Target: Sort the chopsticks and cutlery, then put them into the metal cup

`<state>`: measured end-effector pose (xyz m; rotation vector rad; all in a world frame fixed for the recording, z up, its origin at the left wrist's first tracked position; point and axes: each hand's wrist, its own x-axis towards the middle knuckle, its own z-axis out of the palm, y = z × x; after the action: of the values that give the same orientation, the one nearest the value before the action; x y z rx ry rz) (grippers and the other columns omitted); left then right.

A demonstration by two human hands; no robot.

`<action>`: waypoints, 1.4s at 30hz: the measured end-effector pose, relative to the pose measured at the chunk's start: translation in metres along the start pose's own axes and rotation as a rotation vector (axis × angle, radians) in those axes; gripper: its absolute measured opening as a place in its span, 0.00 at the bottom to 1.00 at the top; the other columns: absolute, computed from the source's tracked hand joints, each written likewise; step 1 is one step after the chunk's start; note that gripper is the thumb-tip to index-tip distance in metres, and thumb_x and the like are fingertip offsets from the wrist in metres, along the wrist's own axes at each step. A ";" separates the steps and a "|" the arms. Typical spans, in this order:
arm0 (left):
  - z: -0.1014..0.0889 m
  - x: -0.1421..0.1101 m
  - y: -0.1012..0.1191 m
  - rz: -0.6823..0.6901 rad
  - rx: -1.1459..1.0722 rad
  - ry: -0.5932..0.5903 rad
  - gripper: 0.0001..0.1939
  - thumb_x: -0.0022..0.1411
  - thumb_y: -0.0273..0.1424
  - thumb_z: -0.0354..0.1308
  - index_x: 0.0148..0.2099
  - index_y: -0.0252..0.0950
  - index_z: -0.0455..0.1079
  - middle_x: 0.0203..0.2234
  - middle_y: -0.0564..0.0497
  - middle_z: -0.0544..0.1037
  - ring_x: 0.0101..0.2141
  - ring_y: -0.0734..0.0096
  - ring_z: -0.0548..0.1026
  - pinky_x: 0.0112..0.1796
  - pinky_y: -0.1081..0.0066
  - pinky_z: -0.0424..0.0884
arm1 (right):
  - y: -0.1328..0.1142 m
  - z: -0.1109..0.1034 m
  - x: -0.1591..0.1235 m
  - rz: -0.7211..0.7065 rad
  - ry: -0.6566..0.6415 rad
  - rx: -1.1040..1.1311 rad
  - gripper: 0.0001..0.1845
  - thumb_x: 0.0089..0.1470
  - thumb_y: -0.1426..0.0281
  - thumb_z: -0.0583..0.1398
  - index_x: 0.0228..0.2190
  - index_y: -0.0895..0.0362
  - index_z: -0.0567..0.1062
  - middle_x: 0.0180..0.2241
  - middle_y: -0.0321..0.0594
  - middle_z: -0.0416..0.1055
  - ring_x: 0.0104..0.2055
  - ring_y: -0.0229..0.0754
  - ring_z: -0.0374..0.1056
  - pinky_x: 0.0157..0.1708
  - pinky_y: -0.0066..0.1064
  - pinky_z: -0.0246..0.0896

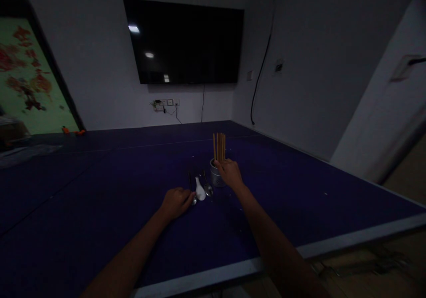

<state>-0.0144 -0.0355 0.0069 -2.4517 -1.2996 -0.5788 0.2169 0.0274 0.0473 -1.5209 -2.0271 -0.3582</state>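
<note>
My left hand [177, 202] rests low on the purple tabletop with its fingers curled over the leftmost metal spoon [194, 201]. They cover part of this spoon, and its dark handle points away from me. Just right of it lies a white soup spoon [200, 192], then another metal spoon [208, 190], all side by side. A grey metal chopstick holder [217, 179] stands upright beside them, with several wooden chopsticks [220, 147] sticking up out of it. My right hand [230, 172] is closed on the holder's right side and rim, thumb near the chopsticks' lower ends; some fingers are hidden.
The purple table [282, 209] has a pale front edge. A clear plastic sheet [28, 152] and orange items [80, 132] lie at the far left. Behind, a black television [186, 43] hangs above wall sockets [169, 102], and a cable [262, 65] runs down the wall.
</note>
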 end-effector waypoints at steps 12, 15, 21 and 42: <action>-0.001 0.000 0.000 0.009 -0.001 0.021 0.27 0.67 0.41 0.34 0.28 0.35 0.70 0.18 0.48 0.70 0.21 0.73 0.67 0.24 0.74 0.57 | -0.001 -0.001 -0.001 -0.016 0.051 -0.007 0.27 0.63 0.59 0.44 0.29 0.57 0.78 0.32 0.47 0.76 0.37 0.45 0.69 0.34 0.32 0.53; -0.002 0.000 0.000 0.003 0.012 0.007 0.28 0.67 0.41 0.34 0.28 0.35 0.70 0.18 0.48 0.70 0.21 0.73 0.66 0.24 0.73 0.57 | -0.001 0.000 -0.002 -0.015 0.056 -0.015 0.28 0.63 0.59 0.44 0.28 0.57 0.77 0.31 0.47 0.76 0.37 0.44 0.68 0.35 0.32 0.53; 0.001 0.000 0.000 0.001 0.023 -0.001 0.28 0.67 0.41 0.34 0.28 0.35 0.70 0.19 0.48 0.70 0.22 0.72 0.67 0.25 0.73 0.57 | -0.001 0.002 -0.002 -0.020 0.078 -0.025 0.27 0.63 0.60 0.43 0.30 0.58 0.77 0.31 0.46 0.76 0.37 0.44 0.68 0.35 0.32 0.52; -0.001 0.000 0.001 -0.002 -0.027 0.009 0.27 0.66 0.41 0.35 0.28 0.36 0.70 0.19 0.48 0.71 0.21 0.73 0.67 0.25 0.74 0.59 | -0.001 0.005 -0.005 -0.079 0.201 0.080 0.21 0.54 0.53 0.55 0.26 0.55 0.78 0.31 0.42 0.76 0.38 0.44 0.66 0.43 0.36 0.46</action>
<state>-0.0138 -0.0366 0.0082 -2.4667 -1.2997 -0.6120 0.2157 0.0262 0.0407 -1.3052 -1.9237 -0.4378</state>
